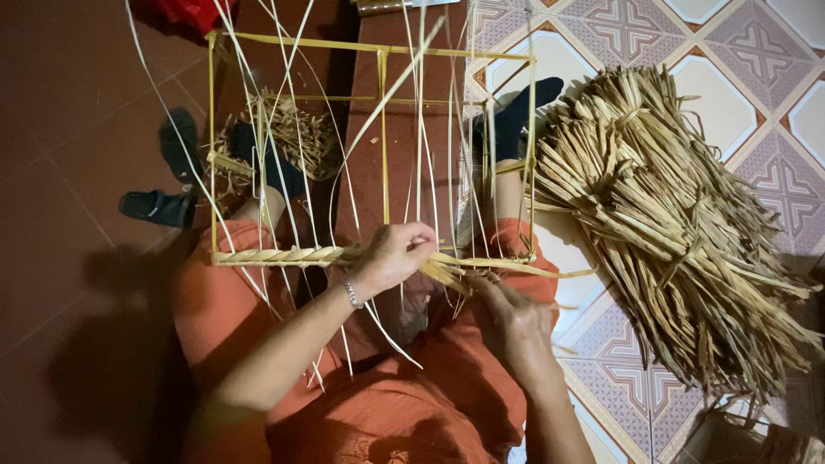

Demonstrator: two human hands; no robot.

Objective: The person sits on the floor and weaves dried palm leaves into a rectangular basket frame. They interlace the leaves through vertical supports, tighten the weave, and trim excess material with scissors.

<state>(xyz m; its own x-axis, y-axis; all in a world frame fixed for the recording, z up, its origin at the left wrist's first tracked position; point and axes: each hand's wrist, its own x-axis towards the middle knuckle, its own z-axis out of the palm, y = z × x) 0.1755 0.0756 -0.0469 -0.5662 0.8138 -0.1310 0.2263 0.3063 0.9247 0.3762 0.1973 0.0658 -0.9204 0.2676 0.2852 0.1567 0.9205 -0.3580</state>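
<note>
Dark reddish-brown tiled floor (77, 112) on the left, patterned white, pink and brown floor tiles (756, 51) on the right, pair of dark sandals (168, 176) lying on the brown tiles, deep shadows lower left

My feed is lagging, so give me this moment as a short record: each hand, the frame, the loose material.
left hand: grip closed on strips at the braided bottom edge
right hand: fingers on the strip ends just below that edge
frame: rectangular, thin yellow rods, over the lap
upright strips: long, pale, crossing the frame
leaf pile: dried, on the tiled floor to the right
</note>
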